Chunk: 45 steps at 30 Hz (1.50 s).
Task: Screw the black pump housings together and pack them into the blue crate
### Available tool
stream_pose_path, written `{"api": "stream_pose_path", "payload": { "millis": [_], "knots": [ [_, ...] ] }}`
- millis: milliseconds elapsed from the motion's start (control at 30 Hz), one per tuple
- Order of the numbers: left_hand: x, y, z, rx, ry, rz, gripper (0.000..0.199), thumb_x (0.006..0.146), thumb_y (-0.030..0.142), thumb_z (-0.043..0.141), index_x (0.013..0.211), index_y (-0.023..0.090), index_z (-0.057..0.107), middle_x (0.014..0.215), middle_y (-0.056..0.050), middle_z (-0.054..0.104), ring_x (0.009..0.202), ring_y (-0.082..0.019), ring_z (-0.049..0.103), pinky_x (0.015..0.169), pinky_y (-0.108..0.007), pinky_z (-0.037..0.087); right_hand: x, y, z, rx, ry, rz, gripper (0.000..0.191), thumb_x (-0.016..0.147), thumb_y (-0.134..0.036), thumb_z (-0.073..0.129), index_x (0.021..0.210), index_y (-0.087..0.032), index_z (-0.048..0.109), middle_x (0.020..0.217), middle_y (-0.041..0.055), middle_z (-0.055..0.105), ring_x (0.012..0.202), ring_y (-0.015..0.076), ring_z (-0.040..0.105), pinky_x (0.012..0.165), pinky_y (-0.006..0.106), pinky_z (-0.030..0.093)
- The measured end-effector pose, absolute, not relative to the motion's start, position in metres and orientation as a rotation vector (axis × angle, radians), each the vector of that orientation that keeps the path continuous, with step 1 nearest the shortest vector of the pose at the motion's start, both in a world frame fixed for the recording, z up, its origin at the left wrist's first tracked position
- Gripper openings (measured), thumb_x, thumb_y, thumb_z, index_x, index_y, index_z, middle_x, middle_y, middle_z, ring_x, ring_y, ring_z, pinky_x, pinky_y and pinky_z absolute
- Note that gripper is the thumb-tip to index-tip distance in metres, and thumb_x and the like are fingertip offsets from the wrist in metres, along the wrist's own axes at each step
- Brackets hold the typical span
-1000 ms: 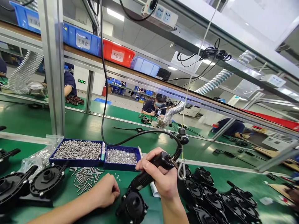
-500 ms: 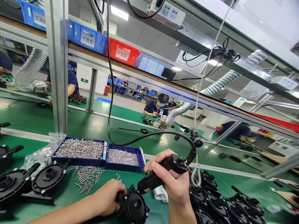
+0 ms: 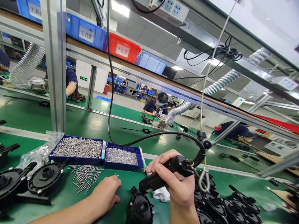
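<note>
My right hand (image 3: pixel 175 177) is wrapped round a black electric screwdriver (image 3: pixel 163 175), whose tip end points down-left at the rim of a black round housing (image 3: pixel 140 208). The housing stands on the green bench at the bottom centre. My left hand (image 3: pixel 108 191) is just left of the housing, apart from it, with its fingers curled over the bench beside a few small nuts (image 3: pixel 116 175); whether anything is between the fingertips is hidden. Loose screws (image 3: pixel 85 177) lie left of that hand.
Behind are blue trays of screws (image 3: pixel 78 148) and nuts (image 3: pixel 122 156). Black housings lie at left (image 3: pixel 46 177) and right (image 3: pixel 215 202). A black cable (image 3: pixel 151 134) loops above the bench. A white cloth (image 3: pixel 162 194) lies behind the housing. People work beyond.
My left hand has let go of the black housing and moved slightly left and up, towards the small nuts. My right hand and the screwdriver have shifted slightly right.
</note>
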State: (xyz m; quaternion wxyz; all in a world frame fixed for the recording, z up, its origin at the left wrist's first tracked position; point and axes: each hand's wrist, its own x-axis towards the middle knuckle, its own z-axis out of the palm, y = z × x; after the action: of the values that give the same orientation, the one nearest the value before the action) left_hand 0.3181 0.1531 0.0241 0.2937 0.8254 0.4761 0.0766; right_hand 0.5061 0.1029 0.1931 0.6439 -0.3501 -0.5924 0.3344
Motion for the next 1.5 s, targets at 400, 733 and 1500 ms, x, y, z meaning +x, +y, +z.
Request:
{"api": "stream_pose_path", "payload": {
  "millis": [400,733,1500],
  "knots": [
    [0.334,0.156,0.016,2.434,1.257,0.042,0.029,0.094,0.006,0.048,0.094,0.018,0.074,0.121,-0.014,0.069,0.101,-0.029,0.072,0.087,-0.038,0.052,0.515,0.102,0.190,-0.752,-1.387,0.774,0.023,0.089,-0.035,0.084,0.091,-0.023,0.064,0.074,0.0030,0.073,0.066,0.0253,0.075,0.062,0.037,0.060],
    [0.357,0.125,0.002,1.202,1.115,0.199,0.010,0.085,0.021,0.056,0.076,0.023,0.055,0.053,0.006,0.054,0.034,-0.009,0.037,0.040,-0.021,0.022,0.517,0.100,0.190,-0.741,-1.378,0.776,0.022,0.089,-0.034,0.084,0.093,-0.024,0.065,0.074,0.0019,0.072,0.066,0.0243,0.075,0.063,0.037,0.060],
    [0.339,0.140,0.026,0.939,0.992,0.319,0.049,0.052,0.030,0.087,0.083,0.024,0.049,0.056,-0.001,0.066,0.046,-0.021,0.068,0.034,-0.023,0.050,0.501,0.127,0.168,-0.445,-1.404,1.110,0.020,0.087,-0.022,0.084,0.094,-0.021,0.065,0.073,0.0022,0.075,0.064,0.0204,0.076,0.062,0.030,0.058]
  ]
}}
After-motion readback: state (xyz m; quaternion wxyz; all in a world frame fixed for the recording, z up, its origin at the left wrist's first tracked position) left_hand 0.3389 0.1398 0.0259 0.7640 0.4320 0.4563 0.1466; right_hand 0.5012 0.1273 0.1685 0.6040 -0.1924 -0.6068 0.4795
